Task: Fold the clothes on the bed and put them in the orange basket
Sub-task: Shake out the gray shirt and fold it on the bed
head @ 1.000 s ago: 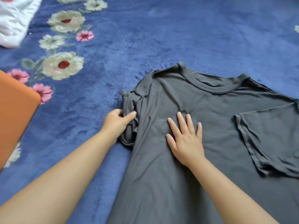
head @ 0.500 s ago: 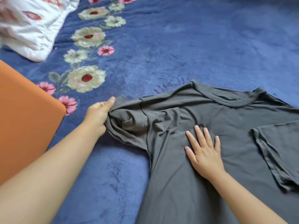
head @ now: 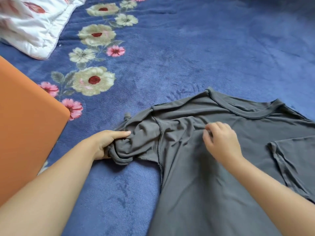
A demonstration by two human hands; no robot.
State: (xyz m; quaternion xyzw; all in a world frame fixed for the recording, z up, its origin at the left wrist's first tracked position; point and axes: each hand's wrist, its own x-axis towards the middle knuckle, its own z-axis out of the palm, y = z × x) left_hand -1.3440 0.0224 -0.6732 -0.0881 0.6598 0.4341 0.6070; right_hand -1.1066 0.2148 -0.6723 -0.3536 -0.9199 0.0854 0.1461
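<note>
A dark grey T-shirt [head: 221, 176] lies front-up on the blue floral blanket [head: 187, 57], its neck pointing away from me. My left hand [head: 105, 142] grips the bunched left sleeve [head: 136, 142] at the shirt's left edge. My right hand [head: 219, 142] is over the chest just right of the sleeve seam, blurred, with its fingers curled down to the cloth; whether it holds fabric is unclear. The right sleeve [head: 293, 160] lies folded in over the body. The orange basket [head: 25, 133] stands at the left, only its wall showing.
A white quilt with red leaf prints [head: 34, 23] lies at the top left corner. Blue blanket stretches beyond the shirt's neck and between the shirt and the basket.
My left hand has closed round the left sleeve and bunched it. My right hand has lifted from flat on the chest and curled its fingers. The view has shifted left.
</note>
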